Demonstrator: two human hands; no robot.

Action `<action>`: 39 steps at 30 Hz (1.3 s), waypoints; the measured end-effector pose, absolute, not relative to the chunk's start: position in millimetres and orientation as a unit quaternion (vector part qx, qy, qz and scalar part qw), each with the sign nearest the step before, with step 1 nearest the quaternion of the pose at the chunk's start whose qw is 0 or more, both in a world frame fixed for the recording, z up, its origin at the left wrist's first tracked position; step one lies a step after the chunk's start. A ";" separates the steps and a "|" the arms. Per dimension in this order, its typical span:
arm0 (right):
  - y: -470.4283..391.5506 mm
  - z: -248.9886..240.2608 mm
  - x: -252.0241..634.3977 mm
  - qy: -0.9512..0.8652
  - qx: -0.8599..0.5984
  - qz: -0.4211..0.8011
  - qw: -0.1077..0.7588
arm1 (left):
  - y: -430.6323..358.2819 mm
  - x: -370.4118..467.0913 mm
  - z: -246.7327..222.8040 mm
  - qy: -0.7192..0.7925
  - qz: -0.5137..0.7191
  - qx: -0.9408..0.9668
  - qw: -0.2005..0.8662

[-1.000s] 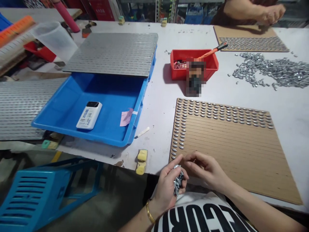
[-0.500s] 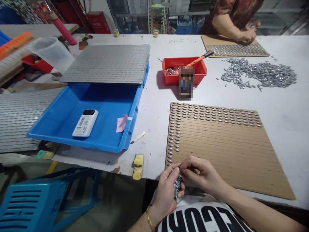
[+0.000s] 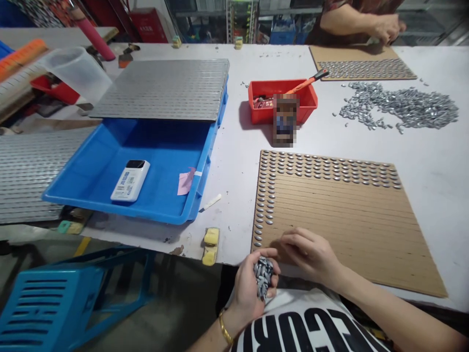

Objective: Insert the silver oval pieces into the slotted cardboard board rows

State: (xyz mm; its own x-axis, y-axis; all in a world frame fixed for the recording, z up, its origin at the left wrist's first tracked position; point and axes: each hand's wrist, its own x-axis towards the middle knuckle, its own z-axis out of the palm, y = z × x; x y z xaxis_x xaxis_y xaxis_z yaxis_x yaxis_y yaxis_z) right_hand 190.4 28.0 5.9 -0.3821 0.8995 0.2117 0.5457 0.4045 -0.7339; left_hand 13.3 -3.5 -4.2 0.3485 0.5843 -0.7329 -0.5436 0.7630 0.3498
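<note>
Slots along the far rows and left column of our grooved board (image 3: 348, 220) are filled, most remain empty, while our left hand (image 3: 252, 288) cups metal pieces (image 3: 263, 281) and our right hand (image 3: 311, 254), fingers curled narrow beside it, rests on the near edge.

Bare board (image 3: 351, 230) ahead of right hand (image 3: 311, 254); red bin (image 3: 282, 100) well beyond.

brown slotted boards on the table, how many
2: one board lies under the right hand, another far board sits by a co-worker's hand. The stacked grey sheets may hide more.
</note>
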 end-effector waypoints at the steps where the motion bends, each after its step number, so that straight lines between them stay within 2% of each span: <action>1: 29.9 3.1 190.0 -0.777 -0.475 0.271 0.311 | -4.5 12.3 -4.6 0.452 0.345 0.024 0.822; 10: 39.3 -29.6 174.6 -0.795 -0.507 0.165 0.289 | -6.6 9.9 0.5 0.437 0.317 0.062 0.839; 18: 43.6 -29.8 171.1 -0.825 -0.500 0.095 0.246 | -6.0 7.3 0.9 0.433 0.318 0.052 0.842; 28: 45.1 -32.3 167.7 -0.831 -0.518 0.074 0.189 | -8.7 6.3 -9.9 0.427 0.351 0.033 0.833; 31: 45.2 -29.9 168.5 -0.821 -0.524 0.109 0.199 | -8.1 5.9 -7.3 0.433 0.362 0.032 0.825; 33: 43.7 -21.7 170.4 -0.800 -0.525 0.168 0.238 | -7.3 5.9 -4.1 0.438 0.374 0.032 0.817; 36: 37.7 -1.1 174.1 -0.750 -0.503 0.310 0.298 | -6.2 6.3 0.1 0.440 0.386 0.036 0.810; 39: 28.8 18.5 176.8 -0.700 -0.472 0.456 0.281 | -5.0 7.9 2.8 0.451 0.390 0.044 0.801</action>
State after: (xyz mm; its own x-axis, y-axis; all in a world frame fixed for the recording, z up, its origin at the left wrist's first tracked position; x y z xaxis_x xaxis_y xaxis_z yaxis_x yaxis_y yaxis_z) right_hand 176.8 28.8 18.5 -0.3965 0.9173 -0.0363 0.4044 0.1391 -0.9040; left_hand 7.9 -5.0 2.8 0.2879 0.6653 -0.6888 -0.5862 0.6912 0.4227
